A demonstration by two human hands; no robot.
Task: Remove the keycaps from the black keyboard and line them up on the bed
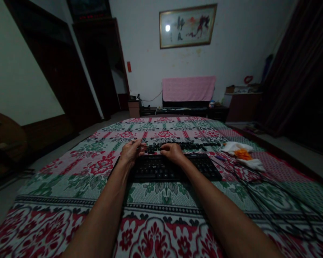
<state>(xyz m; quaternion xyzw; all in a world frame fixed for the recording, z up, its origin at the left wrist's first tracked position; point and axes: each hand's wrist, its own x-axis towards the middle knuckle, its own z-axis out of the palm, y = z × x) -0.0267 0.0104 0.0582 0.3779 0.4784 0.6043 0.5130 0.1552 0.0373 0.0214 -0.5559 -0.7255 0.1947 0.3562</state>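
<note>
A black keyboard [161,172] lies flat on the patterned bedspread in front of me. Behind its far edge, small loose black pieces that look like keycaps [192,146] form a long row. My left hand [130,152] is over the keyboard's far left part, thumb and fingers drawn together; whatever is between them is too dark and small to make out. At the row's near side, my right hand [173,152] has its fingers pinched close to the black pieces. Whether a piece is in that pinch is hidden.
Right of the keyboard lie crumpled white tissue or cloth [254,165] and an orange bundle [243,154]. Black cable [250,186] loops over the bedspread [156,233] at the right. Beyond the bed stands a low cabinet with a pink cloth [188,89] over something on it.
</note>
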